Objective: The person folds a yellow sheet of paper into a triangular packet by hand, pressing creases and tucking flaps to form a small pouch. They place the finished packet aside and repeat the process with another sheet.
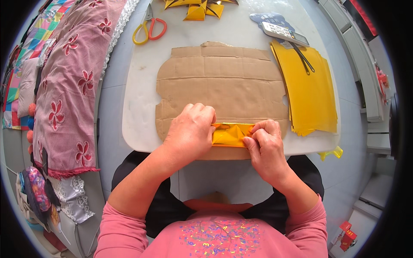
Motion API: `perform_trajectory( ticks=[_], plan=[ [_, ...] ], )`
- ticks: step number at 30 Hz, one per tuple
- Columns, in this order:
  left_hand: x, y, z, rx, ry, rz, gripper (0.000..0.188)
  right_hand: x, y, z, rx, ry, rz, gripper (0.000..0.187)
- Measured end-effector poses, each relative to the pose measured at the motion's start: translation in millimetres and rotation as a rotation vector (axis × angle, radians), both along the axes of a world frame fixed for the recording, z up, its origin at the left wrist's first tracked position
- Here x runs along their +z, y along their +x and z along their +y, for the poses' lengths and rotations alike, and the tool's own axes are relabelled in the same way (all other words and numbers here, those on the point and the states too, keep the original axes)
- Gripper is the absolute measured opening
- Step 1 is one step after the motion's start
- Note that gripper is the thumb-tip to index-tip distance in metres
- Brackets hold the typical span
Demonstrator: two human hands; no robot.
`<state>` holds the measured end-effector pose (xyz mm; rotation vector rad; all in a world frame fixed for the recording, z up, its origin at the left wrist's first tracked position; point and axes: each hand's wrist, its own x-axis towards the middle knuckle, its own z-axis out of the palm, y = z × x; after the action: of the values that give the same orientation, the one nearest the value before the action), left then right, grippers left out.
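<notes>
A folded sheet of shiny gold foil paper (231,135) lies over the near edge of a flattened piece of brown cardboard (219,90). My left hand (192,129) is closed on the left end of the gold paper, its fingertips turned down out of sight. At the right end, my right hand (266,139) pinches the paper between thumb and fingers. Creases run across the paper's middle. To the right lies a fanned stack of flat gold paper sheets (307,92), partly beside the cardboard's right edge.
Scissors (148,31) with yellow and red handles lie at the far left of the white table (140,103). Folded gold paper pieces (200,8) rest at the far edge. A white remote control (285,33) is by the stack. A pink flowered cover (71,86) drapes seating at left.
</notes>
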<state>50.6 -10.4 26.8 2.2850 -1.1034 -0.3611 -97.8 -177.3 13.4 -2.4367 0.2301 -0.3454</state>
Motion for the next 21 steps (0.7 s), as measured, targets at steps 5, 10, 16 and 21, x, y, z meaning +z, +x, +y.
perform_trajectory(
  ticks=[5, 10, 16, 21],
  plan=[
    [0.2, 0.1, -0.4, 0.006, 0.017, 0.003, 0.008, -1.1, 0.0, 0.0, -0.003, -0.005, 0.002, 0.016],
    [3.0, -0.1, -1.0, 0.007, 0.041, 0.003, 0.008, -1.2, 0.3, 0.0, -0.004, -0.008, -0.002, 0.015],
    [2.5, -0.7, -1.2, 0.014, 0.047, -0.013, 0.009, -1.9, 0.5, 0.5, -0.010, -0.018, -0.011, 0.014],
    [-3.3, -2.9, -0.5, -0.056, -0.057, -0.179, 0.010, -2.9, 0.2, 0.6, -0.011, -0.003, -0.022, 0.013]
  ],
)
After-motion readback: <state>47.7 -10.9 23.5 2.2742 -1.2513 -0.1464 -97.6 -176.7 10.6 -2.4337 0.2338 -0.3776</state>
